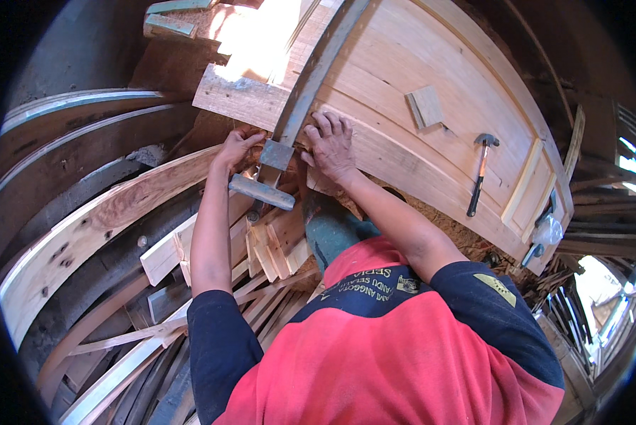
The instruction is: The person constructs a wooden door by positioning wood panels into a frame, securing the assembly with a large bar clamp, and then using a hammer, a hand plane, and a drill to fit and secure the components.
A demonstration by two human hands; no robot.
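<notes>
A long metal bar clamp (305,92) lies across a wooden panelled door (374,53). Its square jaw block (277,154) sits at the door's near edge, with a handle bar (262,192) below it. Left of the jaw, my left hand (235,149) is closed, thumb and fingers together at the underside of the door's edge; what they pinch, if anything, is too small to make out. My right hand (331,146) rests on the door's edge rail just right of the clamp, its fingers apart and bent over the wood.
On the door lie a claw hammer (482,173) and a small square wood block (425,107). A clear plastic bag (547,230) is at its right end. Curved planks (98,219) and several timber offcuts (268,251) fill the left and the floor near my legs.
</notes>
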